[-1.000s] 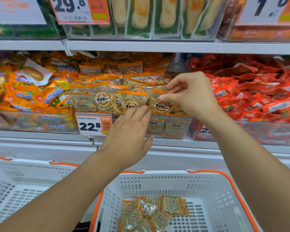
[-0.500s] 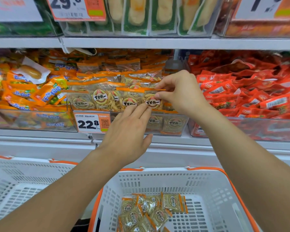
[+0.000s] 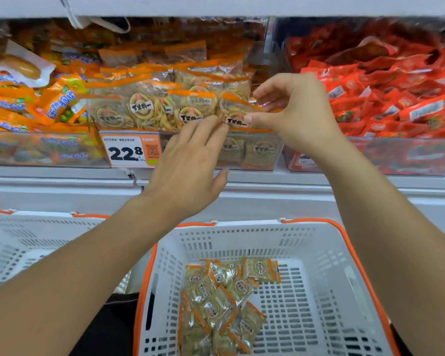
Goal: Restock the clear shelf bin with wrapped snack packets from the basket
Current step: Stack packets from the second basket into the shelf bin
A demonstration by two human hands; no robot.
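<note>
A clear shelf bin (image 3: 262, 152) in the middle of the shelf is piled with orange-edged clear snack packets (image 3: 144, 109). My right hand (image 3: 293, 116) pinches one snack packet (image 3: 235, 111) between thumb and fingers at the bin's front right. My left hand (image 3: 190, 160) reaches up with straight fingers, and its fingertips touch the same packet's lower left edge. Below, a white basket with an orange rim (image 3: 329, 278) holds several more of the same packets (image 3: 221, 299) on its left side.
A price tag reading 22.8 (image 3: 130, 151) hangs on the bin's front left. A bin of orange and blue packets (image 3: 36, 104) stands to the left, and a bin of red packets (image 3: 385, 98) to the right. A second white basket (image 3: 36, 242) sits at lower left.
The view has tilted down, so the upper shelf has left the frame. My right hand still pinches the packet at the bin's front, and my left fingertips have come up against it.
</note>
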